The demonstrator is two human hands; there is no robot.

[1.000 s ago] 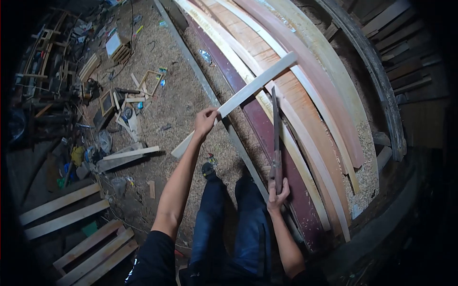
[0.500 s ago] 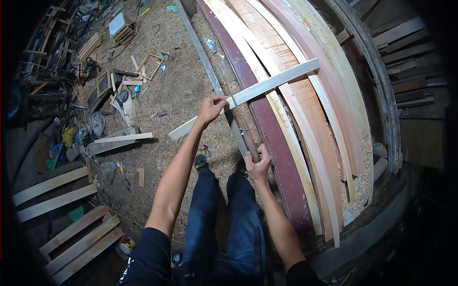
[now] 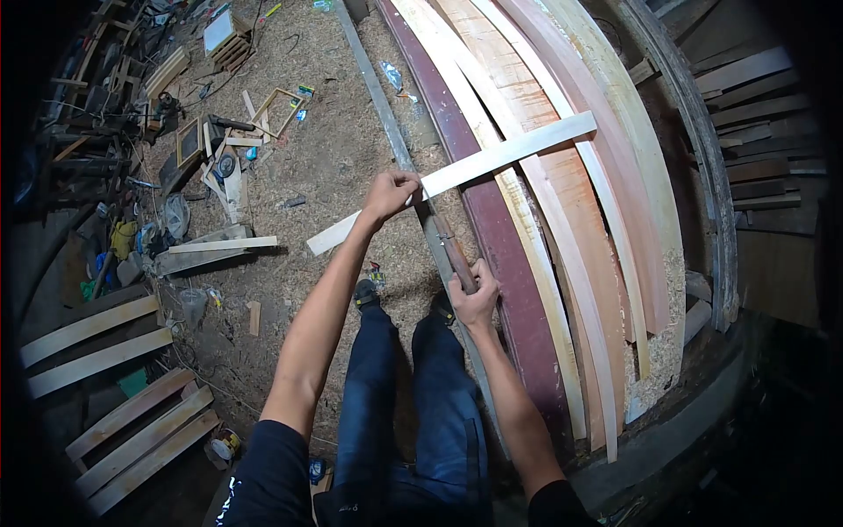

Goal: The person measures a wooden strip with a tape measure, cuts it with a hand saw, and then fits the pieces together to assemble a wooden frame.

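Note:
A pale flat board (image 3: pixel 518 151) lies slantwise across a long metal bar (image 3: pixel 373 92) and several long planks (image 3: pixel 562 211). My left hand (image 3: pixel 392 195) is closed at the board's lower edge where it crosses the bar; its fingers are pinched, and what they hold there is too small to make out. My right hand (image 3: pixel 475 297) is wrapped round the near end of a brown wooden handle (image 3: pixel 457 262), beside the bar. The far end of the handle lies near the bar, below the board.
A maroon plank (image 3: pixel 518 299) runs along the right of the bar. Wood shavings (image 3: pixel 325 149) cover the ground. Cut slats (image 3: pixel 145 435) lie at the lower left, with small frames (image 3: pixel 283 112), tools and scraps beyond. More boards (image 3: pixel 764 132) are stacked at the far right.
The view has shifted slightly. The board's broad face now shows more fully, as if turned a little flatter. My left hand's fingers are drawn in more; my right hand stays on the handle.

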